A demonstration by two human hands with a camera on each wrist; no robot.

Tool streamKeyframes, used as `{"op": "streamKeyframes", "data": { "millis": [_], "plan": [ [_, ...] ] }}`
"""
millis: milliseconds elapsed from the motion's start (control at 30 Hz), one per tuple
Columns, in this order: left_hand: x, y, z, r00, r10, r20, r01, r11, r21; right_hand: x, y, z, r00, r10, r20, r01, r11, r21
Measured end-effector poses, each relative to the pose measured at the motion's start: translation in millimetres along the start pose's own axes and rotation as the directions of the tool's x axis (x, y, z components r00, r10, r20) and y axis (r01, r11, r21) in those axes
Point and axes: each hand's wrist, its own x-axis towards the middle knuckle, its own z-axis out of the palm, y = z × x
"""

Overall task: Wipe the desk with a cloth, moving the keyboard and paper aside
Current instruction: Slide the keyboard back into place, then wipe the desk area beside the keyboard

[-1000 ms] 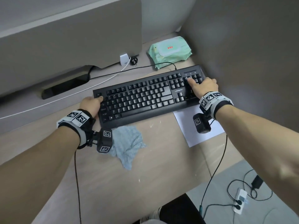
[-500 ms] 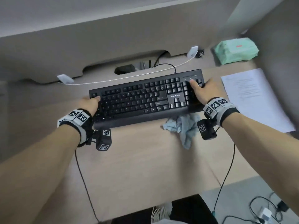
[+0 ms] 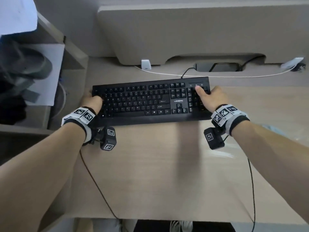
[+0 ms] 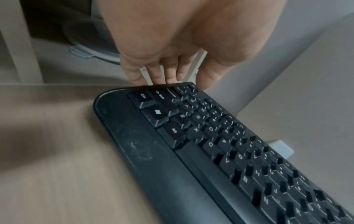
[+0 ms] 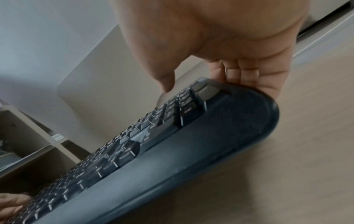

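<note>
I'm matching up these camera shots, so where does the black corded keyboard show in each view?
Head: black corded keyboard centre, a hand on each end.
Left wrist: lower right, left hand gripping its end.
Right wrist: diagonal across the middle, right hand at its end.
Shared landmark: beige desk.

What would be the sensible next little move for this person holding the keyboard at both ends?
Probably set the keyboard down here at the left end of the desk and let go. The left hand and right hand each grip one end of it, so neither is free to take up a cloth, and bare desk surface lies in front of it.
</note>
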Motion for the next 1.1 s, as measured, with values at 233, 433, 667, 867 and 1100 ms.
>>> {"op": "streamKeyframes", "data": {
  "millis": [233,433,667,867,1100],
  "plan": [
    [45,-1,-5,0.991,0.112,-0.071,-0.116,0.991,-0.065,4,-39,28,0.998,-0.008,0.056,0.01,1.0,-0.027],
    [69,1,-3,0.991,0.119,-0.055,-0.123,0.99,-0.066,7,-48,42,0.996,0.006,0.086,0.0,0.998,-0.066],
    [73,-3,2,0.994,0.106,-0.013,-0.106,0.992,-0.071,8,-42,48,0.993,0.013,0.114,0.0,0.993,-0.115],
    [36,10,22,0.984,0.172,-0.044,-0.171,0.985,0.017,-4,-25,28,0.989,-0.086,0.119,0.1,0.987,-0.124],
    [-56,47,100,0.856,0.5,0.133,-0.517,0.834,0.194,-23,44,-22,0.999,-0.012,0.042,0.019,0.982,-0.189]
  ]
}}
